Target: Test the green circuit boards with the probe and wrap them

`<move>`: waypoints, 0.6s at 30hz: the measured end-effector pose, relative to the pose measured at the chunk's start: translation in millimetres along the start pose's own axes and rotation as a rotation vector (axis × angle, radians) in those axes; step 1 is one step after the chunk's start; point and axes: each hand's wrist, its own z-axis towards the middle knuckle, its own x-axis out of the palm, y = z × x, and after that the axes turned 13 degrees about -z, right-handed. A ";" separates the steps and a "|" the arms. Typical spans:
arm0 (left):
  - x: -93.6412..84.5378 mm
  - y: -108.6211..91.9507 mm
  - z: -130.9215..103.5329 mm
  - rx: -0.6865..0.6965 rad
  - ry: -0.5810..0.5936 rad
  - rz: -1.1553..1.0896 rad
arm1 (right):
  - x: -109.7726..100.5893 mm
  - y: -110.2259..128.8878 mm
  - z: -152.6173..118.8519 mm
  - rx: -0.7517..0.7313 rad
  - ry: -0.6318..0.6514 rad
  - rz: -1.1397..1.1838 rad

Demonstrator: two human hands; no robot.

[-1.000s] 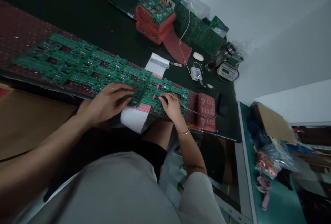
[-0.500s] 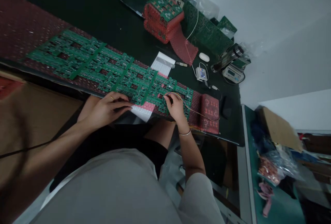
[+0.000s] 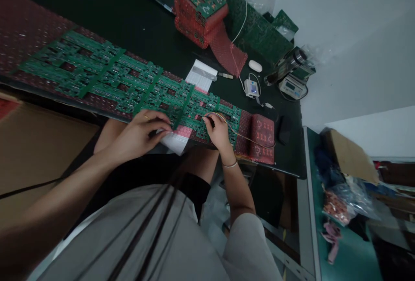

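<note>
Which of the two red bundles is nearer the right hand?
The red bundle just right of the right hand, at the end of the circuit boards; the other bundle sits farther back, bare green board on top.

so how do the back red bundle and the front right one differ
The back bundle has a green board bare on top; red wrap covers the top of the front bundle.
The back bundle looks taller than the front bundle.
A loose strip trails from the back bundle; a thin cable crosses the front bundle.
Both have red wrap.
</note>
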 end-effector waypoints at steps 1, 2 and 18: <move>5.8 -6.8 10.7 0.037 0.023 -0.028 | -1.0 0.3 0.0 0.000 -0.027 0.005; 13.3 -12.7 21.8 0.068 0.051 -0.053 | -2.2 0.5 0.0 0.005 -0.063 0.012; 78.4 -18.7 72.2 0.062 0.142 0.037 | -5.1 -3.4 1.4 0.092 -0.132 0.122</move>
